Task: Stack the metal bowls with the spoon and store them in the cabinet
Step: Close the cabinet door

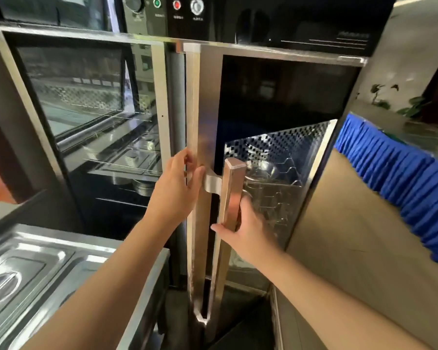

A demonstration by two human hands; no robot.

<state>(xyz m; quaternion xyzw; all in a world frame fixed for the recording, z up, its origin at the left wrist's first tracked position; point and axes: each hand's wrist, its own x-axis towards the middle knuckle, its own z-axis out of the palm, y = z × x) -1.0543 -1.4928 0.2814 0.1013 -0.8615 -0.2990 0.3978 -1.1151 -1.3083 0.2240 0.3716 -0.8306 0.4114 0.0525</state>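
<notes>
Stainless steel and dark glass everywhere: a tall cabinet [238,59] filling most of the view, top cut off above the control panel [177,8] with its green and red buttons and a dial. Right door [283,122] seen through smoked glass, interior mostly black and hard to read above the perforated back wall. Left door [86,109] likewise glazed, heavy with reflections, so shelves behind blur together; stacked round metal plates [137,184] only half legible on a lower rack. Bottom left, a steel worktop [142,251] with recessed lidded pans, cropped by the frame edge. Far right, a blue pleated cloth [390,168], partly cut off.

Long vertical door handle [232,198] on the right door, lower end lost in shadow. Behind the glass, on a wire rack [281,183], metal bowls [262,170] faintly visible, outlines softened by glare; spoon not made out. Bowls just above and behind the right hand, right of the left hand, glass between.

Left hand [175,188] open, palm and fingers pressed flat against the steel edge of the door frame, gripping nothing. Right hand [245,223] wrapped around the handle from behind, thumb across its front, fingers hidden by the bar.
</notes>
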